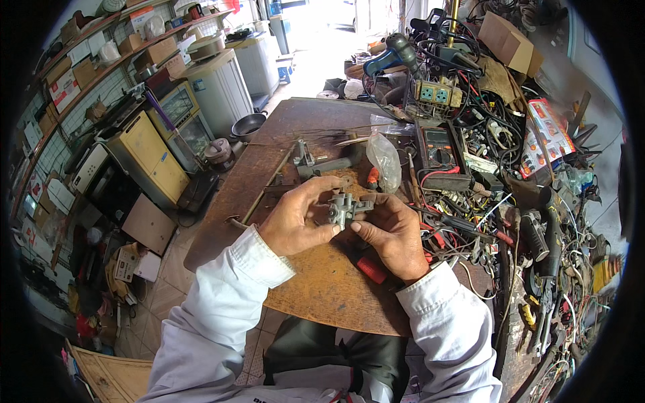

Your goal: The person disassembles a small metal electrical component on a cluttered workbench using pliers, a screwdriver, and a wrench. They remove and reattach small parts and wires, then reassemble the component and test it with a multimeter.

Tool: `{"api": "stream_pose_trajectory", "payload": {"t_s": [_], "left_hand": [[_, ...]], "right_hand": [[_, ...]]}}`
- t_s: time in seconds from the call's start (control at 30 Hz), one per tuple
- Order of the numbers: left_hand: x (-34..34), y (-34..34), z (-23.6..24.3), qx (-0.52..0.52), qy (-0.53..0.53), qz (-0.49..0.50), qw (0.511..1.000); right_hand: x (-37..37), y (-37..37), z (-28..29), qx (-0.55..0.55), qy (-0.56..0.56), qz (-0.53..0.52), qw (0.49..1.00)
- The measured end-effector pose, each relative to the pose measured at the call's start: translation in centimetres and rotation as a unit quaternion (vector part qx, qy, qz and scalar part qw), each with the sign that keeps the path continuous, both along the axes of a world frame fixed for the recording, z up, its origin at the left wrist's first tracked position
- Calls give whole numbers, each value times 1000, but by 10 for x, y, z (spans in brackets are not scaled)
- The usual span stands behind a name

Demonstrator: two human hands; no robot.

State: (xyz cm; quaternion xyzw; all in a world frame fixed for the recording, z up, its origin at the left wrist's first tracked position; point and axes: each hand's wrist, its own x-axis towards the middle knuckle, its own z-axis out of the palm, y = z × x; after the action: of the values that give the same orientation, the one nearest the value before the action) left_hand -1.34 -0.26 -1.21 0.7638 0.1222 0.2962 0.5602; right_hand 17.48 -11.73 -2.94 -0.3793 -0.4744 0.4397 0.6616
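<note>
Grey cast metal, dull and knobbly, is sitting between two bare hands above a rusty brown workbench (316,282): a small valve-like fitting (345,209) with stubby ports and a short spigot. Its long axis is running roughly left to right across the picture, tilting slightly upward at the right, where the narrower spigot end is pointing toward the right hand. The left hand (299,218) is curling around the fitting's left side, thumb below and fingers arching over the top, gripping the body. The right hand (393,232) is closing on the right end, thumb pressing in from underneath and fingers folding behind it. Both forearms are wearing pale, creased cloth sleeves.

The fitting is hanging clear of the bench, near its middle. Just beneath the right hand a red-handled tool (371,269) is lying on the pitted steel top. Farther back a grey bench vice (306,160) is standing, with a crumpled clear plastic bag (384,158) beside it and a dark multimeter (435,144) with red trim lying flat. To the right, a dense tangle of wires (484,208) in black, white and red is covering the surface. A teal and black hair dryer (393,54) is resting at the far end.
</note>
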Motion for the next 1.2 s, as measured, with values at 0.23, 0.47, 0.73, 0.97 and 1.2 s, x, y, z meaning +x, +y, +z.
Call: {"api": "stream_pose_trajectory", "payload": {"t_s": [0.23, 0.47, 0.73, 0.97, 1.2], "left_hand": [[3, -6, 2, 6, -1, 10, 1000], [7, -8, 0, 112, 1, 60, 992], [7, -13, 4, 136, 13, 77, 988], [7, -14, 6, 169, 42, 95, 980], [7, -13, 4, 183, 32, 86, 979]], "right_hand": [[1, 3, -7, 14, -8, -11, 1000], [0, 0, 1, 7, -41, -29, 999], [-1, -3, 4, 0, -26, -16, 1000], [-1, -2, 2, -12, -9, -40, 999], [5, -1, -2, -41, -36, -87, 995]]}}
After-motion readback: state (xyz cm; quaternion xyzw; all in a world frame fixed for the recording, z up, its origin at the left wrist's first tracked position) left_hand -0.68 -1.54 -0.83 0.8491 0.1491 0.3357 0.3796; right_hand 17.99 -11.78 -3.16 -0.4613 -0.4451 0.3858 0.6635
